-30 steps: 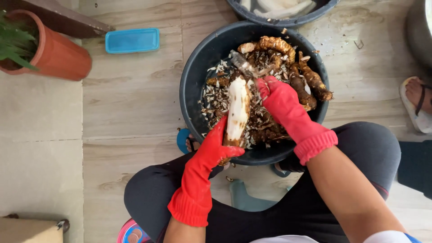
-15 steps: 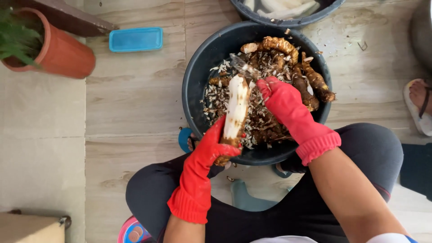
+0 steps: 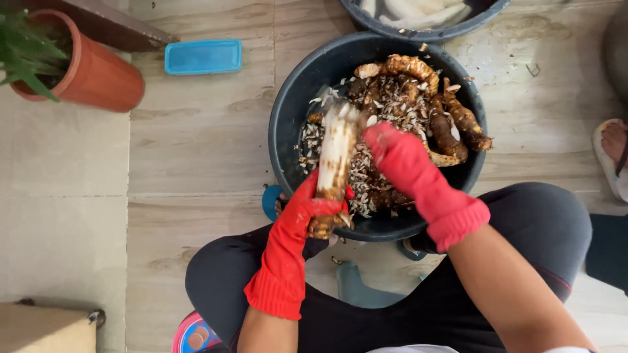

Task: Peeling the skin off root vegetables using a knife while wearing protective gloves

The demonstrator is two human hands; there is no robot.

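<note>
Head view, looking down: a pale tiled floor (image 3: 196, 131) lies under a seated person's knees. Since a second ago the half-peeled root (image 3: 333, 163) has tilted nearer upright, and the right hand (image 3: 399, 160) has slid to its upper end. The left hand (image 3: 311, 212), in a red glove, grips the root's brown lower end over the dark basin (image 3: 288, 117). The right hand is clenched; what it holds is hidden. Unpeeled roots (image 3: 451, 124) lie beyond it. A terracotta pot (image 3: 98, 82) and blue lid (image 3: 203, 56) sit far left.
</note>
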